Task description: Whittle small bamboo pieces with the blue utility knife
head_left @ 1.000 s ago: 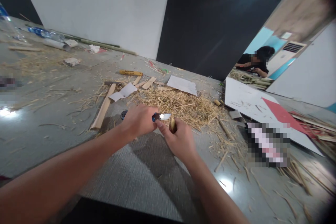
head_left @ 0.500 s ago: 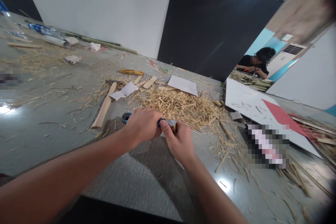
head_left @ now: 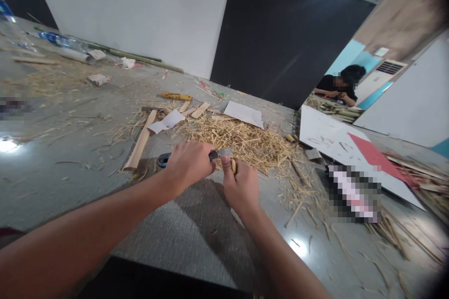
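Observation:
My left hand (head_left: 187, 164) is closed round a blue-handled knife (head_left: 220, 153); the handle's end sticks out to the left and the blade points right. My right hand (head_left: 242, 186) is closed round a short bamboo piece (head_left: 233, 166), of which only the top end shows above the fingers. The blade lies just above that end, close to my right thumb. Both hands hover over the grey table (head_left: 196, 229), right in front of a pile of straw-like shavings (head_left: 245, 140).
A long bamboo strip (head_left: 139, 142), torn paper (head_left: 167, 122), short bamboo slats (head_left: 199, 110) and a yellow tool (head_left: 176, 96) lie behind the hands. A white and red board (head_left: 345, 145) sits right. Another person (head_left: 342, 85) sits far back right.
The knife blade drew in against the bamboo piece, then moved out and up again. Both hands shifted slightly; the bamboo's top end shows again above my right fingers.

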A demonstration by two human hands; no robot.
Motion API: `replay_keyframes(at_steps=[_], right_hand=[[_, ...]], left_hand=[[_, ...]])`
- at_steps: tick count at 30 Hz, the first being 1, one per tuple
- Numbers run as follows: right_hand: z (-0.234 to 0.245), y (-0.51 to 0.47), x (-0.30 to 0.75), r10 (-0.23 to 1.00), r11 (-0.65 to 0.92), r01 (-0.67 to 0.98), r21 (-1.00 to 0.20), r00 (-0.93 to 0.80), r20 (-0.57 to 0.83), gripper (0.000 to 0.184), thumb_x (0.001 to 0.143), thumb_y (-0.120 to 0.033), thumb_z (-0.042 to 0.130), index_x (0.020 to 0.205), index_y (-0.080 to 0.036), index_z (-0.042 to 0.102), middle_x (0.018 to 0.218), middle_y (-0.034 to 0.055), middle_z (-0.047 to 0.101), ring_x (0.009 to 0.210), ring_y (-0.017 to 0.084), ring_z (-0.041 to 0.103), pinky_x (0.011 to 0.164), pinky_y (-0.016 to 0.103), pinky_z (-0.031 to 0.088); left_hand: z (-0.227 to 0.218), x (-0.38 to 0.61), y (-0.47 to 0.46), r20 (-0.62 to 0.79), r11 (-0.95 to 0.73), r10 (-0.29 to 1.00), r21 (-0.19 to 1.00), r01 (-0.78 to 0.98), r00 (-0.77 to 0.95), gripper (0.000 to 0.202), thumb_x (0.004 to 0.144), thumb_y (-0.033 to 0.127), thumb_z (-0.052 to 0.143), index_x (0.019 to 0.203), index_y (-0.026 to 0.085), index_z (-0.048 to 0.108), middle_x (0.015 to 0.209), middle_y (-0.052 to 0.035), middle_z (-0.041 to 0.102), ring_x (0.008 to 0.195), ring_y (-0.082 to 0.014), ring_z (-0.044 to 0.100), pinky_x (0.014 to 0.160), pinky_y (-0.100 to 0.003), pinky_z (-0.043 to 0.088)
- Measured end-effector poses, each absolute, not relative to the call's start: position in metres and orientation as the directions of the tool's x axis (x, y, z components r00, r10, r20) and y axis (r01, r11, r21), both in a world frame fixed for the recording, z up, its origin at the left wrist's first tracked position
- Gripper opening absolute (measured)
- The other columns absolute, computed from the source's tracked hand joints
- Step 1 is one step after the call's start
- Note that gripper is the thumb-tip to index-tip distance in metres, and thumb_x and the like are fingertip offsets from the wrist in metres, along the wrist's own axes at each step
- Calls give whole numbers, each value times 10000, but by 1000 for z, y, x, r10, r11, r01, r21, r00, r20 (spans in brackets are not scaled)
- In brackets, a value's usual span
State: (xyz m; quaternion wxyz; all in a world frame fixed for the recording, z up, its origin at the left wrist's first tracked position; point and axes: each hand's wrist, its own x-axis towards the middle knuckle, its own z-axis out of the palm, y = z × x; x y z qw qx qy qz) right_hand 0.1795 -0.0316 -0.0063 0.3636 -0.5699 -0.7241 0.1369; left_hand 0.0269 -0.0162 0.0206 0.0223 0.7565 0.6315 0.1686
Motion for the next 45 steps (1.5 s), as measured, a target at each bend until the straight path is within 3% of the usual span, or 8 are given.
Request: replay_keyframes(at_steps=[4,10,15,28,34,45], right_hand=[[-6,-28,182,930,351,589,-728,-134,341,497,896,-582,455,582,-225,315,505,-59,329,474,95,307,471,251,194],[-5,-28,182,936,349,468,-812,-210,282,481,783,-599,614,606,-213,390,534,-63,349,507,90,307,472,238,214],[-6,-28,183,945,309,410,-858,-230,230,466,793,-589,592,598,-206,411,546,-58,336,510,89,303,463,243,212],[-5,-31,182,910,366,259,-894,-300,285,384,848,-496,584,655,-215,406,568,-68,327,499,83,300,447,239,224],[-6,-31,181,898,423,343,-839,-284,337,379,877,-493,539,654,-217,404,573,-48,395,514,97,363,482,249,261],[-4,-36,179,912,403,603,-689,-204,355,432,876,-558,491,627,-223,380,494,-36,426,455,108,380,476,267,202]], left_hand=[[21,22,-11,266,-186,957,254,949,116,272,797,443,509,748,205,631,692,-85,666,672,-261,620,525,-314,310],[19,23,-14,201,-307,943,219,926,265,280,777,469,516,727,204,592,699,-83,666,659,-268,622,503,-304,262],[21,27,-21,200,-329,936,198,923,291,211,782,385,493,747,213,609,701,-79,671,670,-283,636,527,-319,314],[24,30,-25,195,-361,926,196,912,324,239,786,352,458,752,207,645,682,-97,675,650,-289,645,541,-336,387],[28,31,-29,174,-335,937,206,919,302,249,794,331,460,774,200,671,687,-101,664,667,-288,642,597,-359,423],[30,33,-31,158,-254,962,208,945,223,272,788,353,473,762,198,695,719,-121,674,719,-315,656,626,-395,458]])
